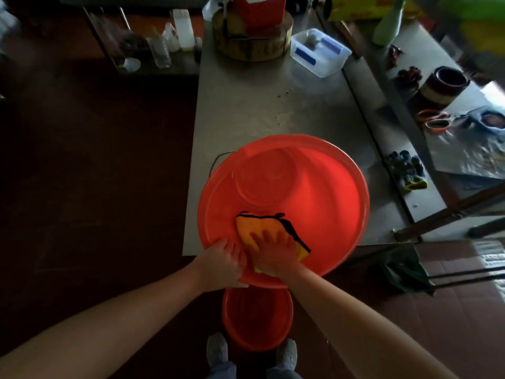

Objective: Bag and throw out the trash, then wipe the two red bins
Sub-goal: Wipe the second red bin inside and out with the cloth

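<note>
Right hand (276, 255) lay flat on an orange cloth (259, 228) with a black edge, fingers straight and spread, pressing it against the near inside wall of the large red bin (314, 192). Left hand (222, 265) sat just beside it at the near rim, fingers curled over the rim and gripping it, so the two hands almost touched.

The large red bin rested on the near end of a steel table (246, 105), tipped so that its open mouth faced the person, and its near rim hung past the table edge. A thin wire handle (220, 160) showed at its far left side. Below it, on the dark floor, a smaller red bin (257, 318) stood upright between the person's two shoes (217, 348).

At the far end of the table sat a round wooden block (251, 42) and, to its right, a clear plastic box (319, 53). On a second surface to the right lay a pair of dark gloves (407, 169), orange-handled scissors (434, 120) and a dark round pot (444, 83). A low shelf to the far left held several bottles (183, 28).
</note>
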The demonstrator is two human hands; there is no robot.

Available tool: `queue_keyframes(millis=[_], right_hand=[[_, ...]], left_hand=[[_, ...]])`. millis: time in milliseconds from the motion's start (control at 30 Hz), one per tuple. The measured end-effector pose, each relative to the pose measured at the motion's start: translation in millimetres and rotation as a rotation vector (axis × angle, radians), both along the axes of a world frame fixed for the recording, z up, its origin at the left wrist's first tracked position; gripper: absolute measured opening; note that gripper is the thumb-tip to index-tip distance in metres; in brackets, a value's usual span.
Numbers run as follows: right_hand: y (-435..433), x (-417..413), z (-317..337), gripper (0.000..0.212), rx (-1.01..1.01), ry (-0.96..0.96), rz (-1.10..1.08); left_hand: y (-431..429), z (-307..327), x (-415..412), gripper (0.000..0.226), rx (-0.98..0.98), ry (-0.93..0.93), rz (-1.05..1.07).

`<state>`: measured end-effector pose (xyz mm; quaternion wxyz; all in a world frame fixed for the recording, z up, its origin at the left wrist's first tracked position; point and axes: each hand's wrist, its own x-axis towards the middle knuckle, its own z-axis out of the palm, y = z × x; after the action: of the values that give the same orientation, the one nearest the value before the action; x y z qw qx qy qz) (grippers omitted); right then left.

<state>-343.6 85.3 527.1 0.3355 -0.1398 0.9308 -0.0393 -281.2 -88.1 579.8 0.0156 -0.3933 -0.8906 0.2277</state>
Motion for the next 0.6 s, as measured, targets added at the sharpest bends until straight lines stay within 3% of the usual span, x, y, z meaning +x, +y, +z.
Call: queue_keyframes(millis=[200, 400, 500, 600], right_hand=[[36, -8, 10, 0.057, 0.072, 0.213, 0.115], [91, -43, 32, 0.063, 0.475, 0.267, 0.305], [83, -32, 34, 0.064, 0.441, 0.227, 0.246], [58, -3, 30, 0.064, 0.277, 0.131, 0.083]], left_hand=[[9, 1, 4, 0.077, 0.04, -0.01, 0.008], [17, 2, 8, 0.075, 0.059, 0.011, 0.035], [21, 2, 5, 0.073, 0.065, 0.015, 0.034], [24, 3, 2, 0.068, 0.062, 0.02, 0.026]])
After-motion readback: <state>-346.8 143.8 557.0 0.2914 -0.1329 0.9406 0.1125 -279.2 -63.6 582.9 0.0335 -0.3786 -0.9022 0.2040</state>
